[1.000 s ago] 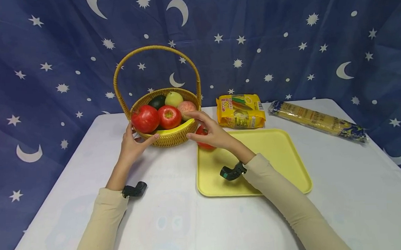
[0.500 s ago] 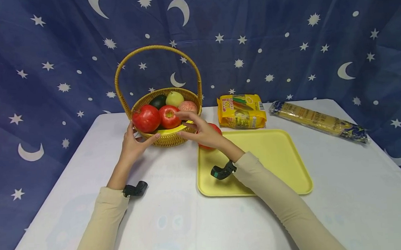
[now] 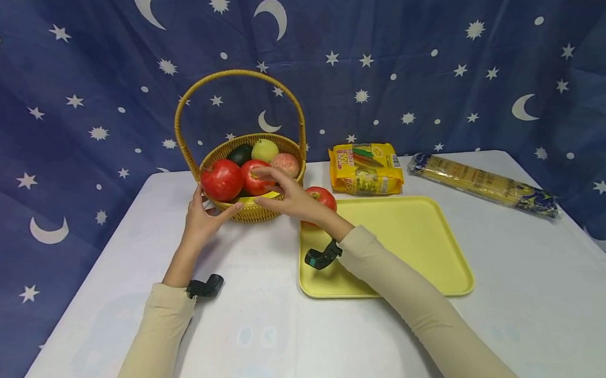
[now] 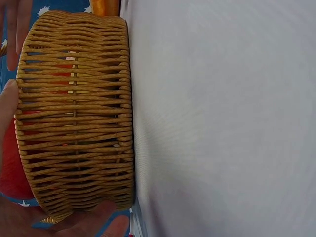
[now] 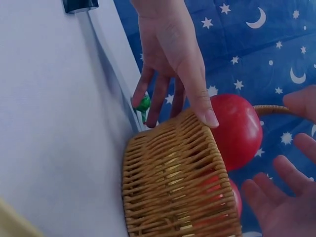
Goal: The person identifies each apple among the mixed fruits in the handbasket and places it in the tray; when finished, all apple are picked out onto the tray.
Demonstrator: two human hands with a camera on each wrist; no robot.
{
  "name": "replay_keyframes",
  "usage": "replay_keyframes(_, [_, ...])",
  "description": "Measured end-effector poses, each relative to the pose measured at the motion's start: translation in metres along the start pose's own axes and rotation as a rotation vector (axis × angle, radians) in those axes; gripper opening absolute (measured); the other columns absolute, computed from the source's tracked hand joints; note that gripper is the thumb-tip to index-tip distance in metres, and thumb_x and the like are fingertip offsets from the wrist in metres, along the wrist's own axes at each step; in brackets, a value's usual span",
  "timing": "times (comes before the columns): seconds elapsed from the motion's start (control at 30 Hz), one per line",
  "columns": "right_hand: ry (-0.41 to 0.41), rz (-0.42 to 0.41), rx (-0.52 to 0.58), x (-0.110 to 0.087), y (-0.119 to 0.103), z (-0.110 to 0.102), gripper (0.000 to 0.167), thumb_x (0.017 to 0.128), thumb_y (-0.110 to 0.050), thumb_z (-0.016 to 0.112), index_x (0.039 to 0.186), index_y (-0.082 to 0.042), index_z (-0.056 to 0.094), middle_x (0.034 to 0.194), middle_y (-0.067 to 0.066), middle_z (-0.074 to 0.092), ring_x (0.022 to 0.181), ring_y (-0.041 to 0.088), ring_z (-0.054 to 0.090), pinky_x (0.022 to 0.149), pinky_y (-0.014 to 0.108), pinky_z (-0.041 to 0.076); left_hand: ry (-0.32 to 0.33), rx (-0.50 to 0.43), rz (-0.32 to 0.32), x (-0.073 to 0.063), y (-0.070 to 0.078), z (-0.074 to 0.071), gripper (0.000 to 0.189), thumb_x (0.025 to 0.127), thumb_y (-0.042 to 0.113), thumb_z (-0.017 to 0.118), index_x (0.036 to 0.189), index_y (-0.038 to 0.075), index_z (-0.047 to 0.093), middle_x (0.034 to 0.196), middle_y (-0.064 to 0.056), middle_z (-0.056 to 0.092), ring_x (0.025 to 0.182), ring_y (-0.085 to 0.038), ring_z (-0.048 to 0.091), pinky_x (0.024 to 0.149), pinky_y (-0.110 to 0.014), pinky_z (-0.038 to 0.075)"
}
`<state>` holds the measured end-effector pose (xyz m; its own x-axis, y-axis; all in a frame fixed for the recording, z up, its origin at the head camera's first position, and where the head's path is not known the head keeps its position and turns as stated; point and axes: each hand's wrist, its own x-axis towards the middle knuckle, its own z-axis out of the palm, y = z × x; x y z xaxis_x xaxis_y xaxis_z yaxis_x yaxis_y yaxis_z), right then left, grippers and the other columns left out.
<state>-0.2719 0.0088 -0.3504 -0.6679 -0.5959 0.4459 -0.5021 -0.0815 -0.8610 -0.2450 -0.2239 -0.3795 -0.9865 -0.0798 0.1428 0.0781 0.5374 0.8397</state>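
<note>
A wicker basket (image 3: 253, 213) with a tall handle stands at the back left. It holds a large red apple (image 3: 222, 180), a second red apple (image 3: 252, 180), a dark green avocado (image 3: 239, 154), a pale green pear (image 3: 264, 150), a pinkish peach (image 3: 285, 163) and a yellow banana (image 3: 250, 201). My left hand (image 3: 199, 220) touches the basket's left side with fairly straight fingers, the thumb at its front rim (image 5: 211, 118). Over the basket's front right hovers my right hand (image 3: 288, 198), fingers spread and holding nothing, its fingertips nearest the second apple.
A yellow tray (image 3: 402, 246) lies right of the basket, with a red round fruit (image 3: 322, 196) at its back left corner, partly hidden by my right hand. Behind are a yellow packet (image 3: 366, 169) and a long noodle packet (image 3: 485, 184). A starry cloth (image 3: 404, 66) hangs behind the table.
My right hand has moved left, from the basket's right rim to over its front, uncovering more of the peach and of the red fruit by the tray. My left hand stays in place.
</note>
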Motion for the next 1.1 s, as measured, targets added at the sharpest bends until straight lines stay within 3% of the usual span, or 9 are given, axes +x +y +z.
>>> replay_keyframes(0.33, [0.025, 0.060, -0.002, 0.013, 0.009, 0.005, 0.054, 0.093, -0.002, 0.063, 0.141, 0.004, 0.040, 0.146, 0.017, 0.039, 0.132, 0.040, 0.044, 0.110, 0.045, 0.039, -0.020, 0.008, -0.050, -0.001, -0.001, -0.001, 0.107, 0.084, 0.045, 0.074, 0.157, 0.008, 0.004, 0.151, -0.024, 0.027, 0.133, -0.041, 0.040, 0.105, -0.051, 0.043])
replay_keyframes(0.6, [0.083, 0.038, 0.046, 0.023, 0.017, 0.012, 0.053, 0.092, 0.003, 0.062, 0.139, 0.008, 0.040, 0.143, 0.023, 0.039, 0.133, 0.039, 0.041, 0.110, 0.047, 0.039, -0.012, -0.008, -0.007, 0.000, 0.001, -0.001, 0.103, 0.085, 0.040, 0.074, 0.157, 0.008, 0.008, 0.152, -0.021, 0.028, 0.135, -0.037, 0.036, 0.105, -0.052, 0.043])
replay_keyframes(0.83, [0.095, 0.128, 0.016, 0.029, 0.015, 0.015, 0.056, 0.092, -0.003, 0.064, 0.143, -0.003, 0.041, 0.145, 0.020, 0.039, 0.132, 0.036, 0.043, 0.107, 0.040, 0.043, -0.014, -0.013, -0.012, -0.001, 0.001, 0.001, 0.102, 0.086, 0.038, 0.074, 0.157, 0.008, 0.008, 0.153, -0.022, 0.027, 0.136, -0.037, 0.035, 0.106, -0.052, 0.042])
replay_keyframes(1.1, [0.080, 0.141, 0.001, 0.041, 0.018, 0.022, 0.062, 0.092, -0.005, 0.065, 0.147, -0.006, 0.039, 0.149, 0.011, 0.037, 0.134, 0.028, 0.042, 0.105, 0.032, 0.045, -0.015, -0.013, 0.000, 0.001, 0.002, 0.000, 0.101, 0.086, 0.039, 0.074, 0.156, 0.007, 0.009, 0.152, -0.021, 0.029, 0.135, -0.037, 0.036, 0.105, -0.052, 0.042])
